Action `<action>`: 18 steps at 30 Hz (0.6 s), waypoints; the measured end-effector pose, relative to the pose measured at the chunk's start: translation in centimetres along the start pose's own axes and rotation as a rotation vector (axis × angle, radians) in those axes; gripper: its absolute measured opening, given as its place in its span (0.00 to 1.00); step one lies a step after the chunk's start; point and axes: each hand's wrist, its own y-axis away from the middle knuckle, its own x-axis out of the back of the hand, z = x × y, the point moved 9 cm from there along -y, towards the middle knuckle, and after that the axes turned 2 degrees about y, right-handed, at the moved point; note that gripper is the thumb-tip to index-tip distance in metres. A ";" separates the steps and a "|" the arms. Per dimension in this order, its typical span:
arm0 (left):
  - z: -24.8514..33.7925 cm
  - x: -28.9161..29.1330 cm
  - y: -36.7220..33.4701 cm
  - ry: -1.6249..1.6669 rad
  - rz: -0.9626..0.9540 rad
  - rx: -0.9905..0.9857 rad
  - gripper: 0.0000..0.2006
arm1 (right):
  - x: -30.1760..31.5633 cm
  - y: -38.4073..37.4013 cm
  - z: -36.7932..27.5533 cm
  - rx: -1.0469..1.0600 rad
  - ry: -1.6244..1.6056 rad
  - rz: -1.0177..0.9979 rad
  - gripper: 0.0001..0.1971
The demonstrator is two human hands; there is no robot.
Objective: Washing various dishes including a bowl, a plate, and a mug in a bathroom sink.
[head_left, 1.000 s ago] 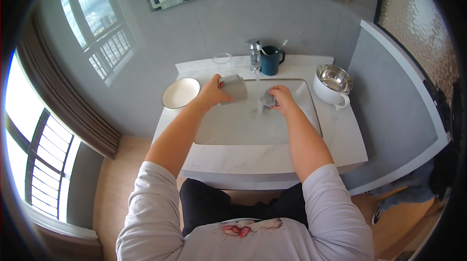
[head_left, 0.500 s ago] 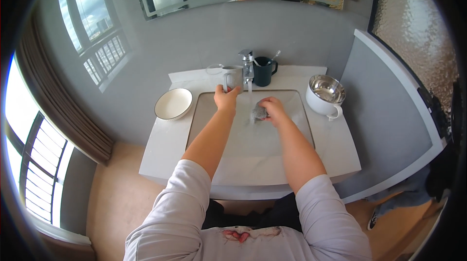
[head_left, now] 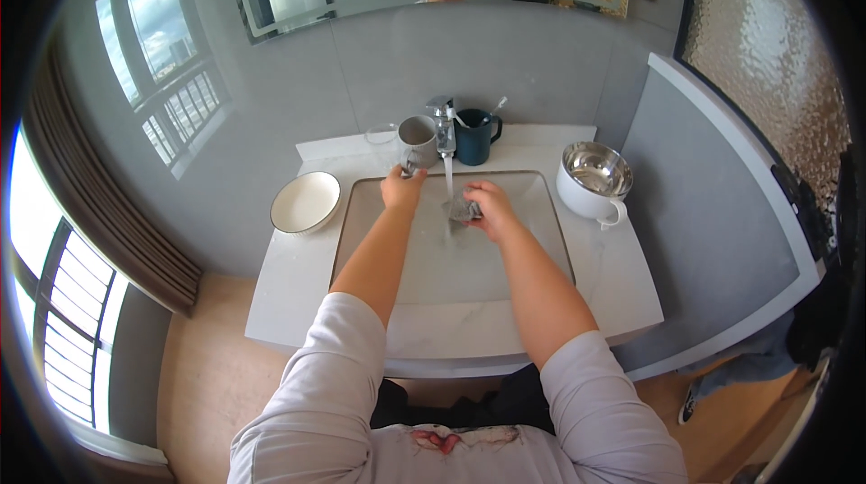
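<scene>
A grey mug [head_left: 420, 138] sits left of the faucet [head_left: 444, 116], its handle toward me. My left hand [head_left: 402, 188] is closed on that handle. In my right hand [head_left: 490, 208] is a crumpled grey cloth [head_left: 464, 207], pinched by the fingers beside the falling stream of water [head_left: 449, 179]. Both hands are over the sink [head_left: 406, 267], with the cloth low in the basin and the mug at its back edge.
A dark teal mug [head_left: 473, 139] holding toothbrushes stands right of the faucet. On the left counter is a white bowl [head_left: 307, 202]; on the right, a white pot with a steel inside [head_left: 593, 184]. A grey partition [head_left: 722, 213] borders the right side.
The mug has tipped, so its opening now faces me more and its handle points toward me. My right hand has brought the cloth nearer the water stream. The view has shifted slightly.
</scene>
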 end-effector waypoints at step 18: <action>2.5 0.2 -2.1 -0.085 -0.299 -0.080 0.21 | -1.0 0.3 0.0 0.051 0.055 -0.098 0.16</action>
